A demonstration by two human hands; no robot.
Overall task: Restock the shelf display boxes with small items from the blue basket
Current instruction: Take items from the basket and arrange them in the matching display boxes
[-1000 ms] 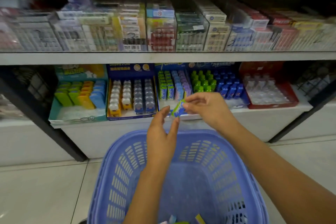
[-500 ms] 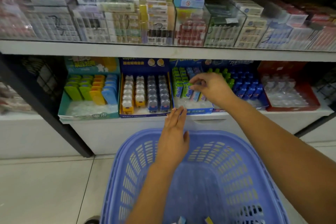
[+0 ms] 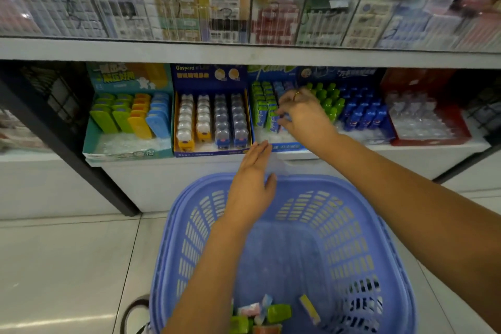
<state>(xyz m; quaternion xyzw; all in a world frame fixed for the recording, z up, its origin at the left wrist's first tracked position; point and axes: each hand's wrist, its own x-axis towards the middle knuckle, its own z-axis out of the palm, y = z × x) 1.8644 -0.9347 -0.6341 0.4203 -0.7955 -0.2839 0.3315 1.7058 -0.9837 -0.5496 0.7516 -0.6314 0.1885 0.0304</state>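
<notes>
The blue basket [image 3: 360, 225] sits low in front of me with several small coloured items [image 3: 260, 314] at its bottom. My right hand [image 3: 303, 114] reaches into the blue display box [image 3: 273, 144] on the lower shelf, fingertips pinching a small blue-and-green packet [image 3: 280, 120] among the upright rows. My left hand [image 3: 250, 184] hovers flat and empty over the basket's far rim, fingers pointing at the shelf edge.
Beside that box stand a teal box of coloured cases [image 3: 127, 122], a dark blue box of small figures [image 3: 211, 122], green and blue bottles [image 3: 349, 108] and a red tray [image 3: 428, 119]. The upper shelf [image 3: 244, 51] holds clear boxed goods. Tiled floor [image 3: 67, 266] lies left.
My right hand carried the small packet from above the basket into the blue display box and now sets it among the rows. My left hand let go of it and flattened over the rim.
</notes>
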